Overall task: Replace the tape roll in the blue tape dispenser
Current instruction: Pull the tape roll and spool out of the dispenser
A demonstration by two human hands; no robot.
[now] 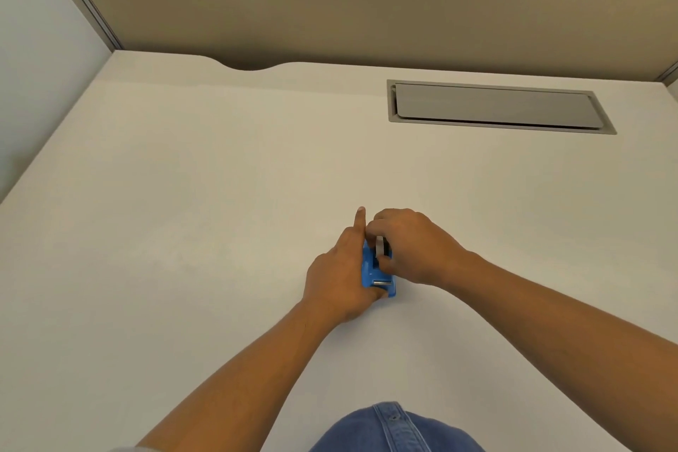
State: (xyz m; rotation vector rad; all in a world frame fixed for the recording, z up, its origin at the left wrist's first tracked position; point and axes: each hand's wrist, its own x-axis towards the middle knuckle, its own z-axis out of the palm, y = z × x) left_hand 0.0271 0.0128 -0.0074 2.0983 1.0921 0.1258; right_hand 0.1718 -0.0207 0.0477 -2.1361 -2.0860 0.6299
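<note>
Blue plastic tape dispenser (378, 273) sits on the pale counter (220, 194), near its front middle, long axis running roughly toward and away from the person, metal cutter end nearest the body. Left hand (341, 279) lies flat along the dispenser's left flank, bracing it against the counter; its fingers are mostly curled around the body, the index finger (360, 222) standing straight and free, pointing away. Right hand (414, 246) comes in from the right and over the far end, fingers closed narrow on the tape roll (380, 246), which shows only as a grey-white sliver with a dark edge, standing on edge in the dispenser's cradle between the two hands. Thumb of the right hand appears pressed low against the roll or hub; exact contact hidden. Cannot tell whether this roll is the old one or the new one, nor whether it is fully seated. Judgement: the move ahead turns on the roll's axle lying crosswise to the dispenser's long axis, so the roll must travel straight up or down in its slot; right hand is nearer and does the lifting or seating, left only anchors. Risk: the dispenser looks light and may tip or slide if the brace slackens. Grey recessed hatch (495, 106) sits well apart at the back right.
</note>
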